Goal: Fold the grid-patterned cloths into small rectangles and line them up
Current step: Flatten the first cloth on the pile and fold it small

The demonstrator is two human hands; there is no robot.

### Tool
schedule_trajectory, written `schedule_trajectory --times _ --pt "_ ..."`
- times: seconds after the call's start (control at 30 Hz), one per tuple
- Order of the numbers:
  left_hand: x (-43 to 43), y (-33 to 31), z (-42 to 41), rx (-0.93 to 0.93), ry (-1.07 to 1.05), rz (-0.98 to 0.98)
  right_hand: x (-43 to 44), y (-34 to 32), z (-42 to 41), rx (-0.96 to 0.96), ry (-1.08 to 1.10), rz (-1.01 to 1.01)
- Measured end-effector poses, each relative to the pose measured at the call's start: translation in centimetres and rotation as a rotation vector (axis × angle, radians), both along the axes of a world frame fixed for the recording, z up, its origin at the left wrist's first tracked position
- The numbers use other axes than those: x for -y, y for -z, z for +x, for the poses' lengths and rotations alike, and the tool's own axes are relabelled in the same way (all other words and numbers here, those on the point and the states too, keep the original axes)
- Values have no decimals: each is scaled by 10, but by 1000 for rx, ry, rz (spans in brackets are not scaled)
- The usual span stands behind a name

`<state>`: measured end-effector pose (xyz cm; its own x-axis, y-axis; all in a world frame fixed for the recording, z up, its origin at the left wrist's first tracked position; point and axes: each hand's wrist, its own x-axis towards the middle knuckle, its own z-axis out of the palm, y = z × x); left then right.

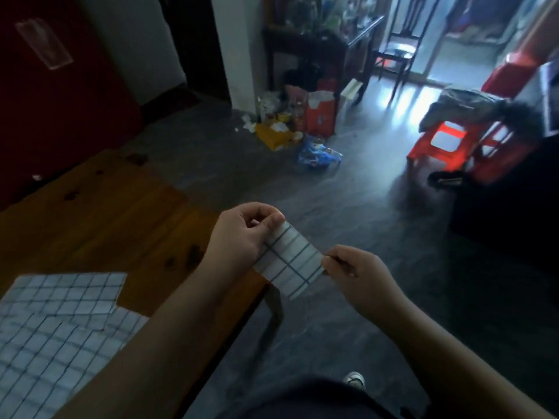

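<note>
A small folded white cloth with a dark grid (pixel 289 261) is held in the air past the table's right edge, over the floor. My left hand (pixel 242 234) pinches its upper left end between thumb and fingers. My right hand (pixel 352 267) pinches its right edge. More grid-patterned cloths (pixel 57 316) lie flat and overlapping on the wooden table (pixel 115 219) at the lower left, partly under my left forearm.
The table's edge runs diagonally from centre to bottom. Beyond it is dark tiled floor. Bags and boxes (pixel 302 125) are piled near a pillar. A red plastic stool (pixel 447 146) with clothes stands at right; a dark chair (pixel 393 55) farther back.
</note>
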<state>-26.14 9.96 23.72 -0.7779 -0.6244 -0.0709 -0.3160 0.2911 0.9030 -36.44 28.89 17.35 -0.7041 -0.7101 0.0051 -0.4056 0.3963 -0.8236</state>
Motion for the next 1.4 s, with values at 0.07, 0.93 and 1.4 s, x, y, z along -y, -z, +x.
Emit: schedule_trajectory --times 0.07,0.93,1.4 --pt "-29 -1 -47 -42 117 15 -31 -5 -41 -29 14 0" --pt "-26 72 -453 2 498 627 -36 0 -406 334 538 -383" --pt "244 37 -534 -122 -102 382 291 -29 -568 301 35 -76"
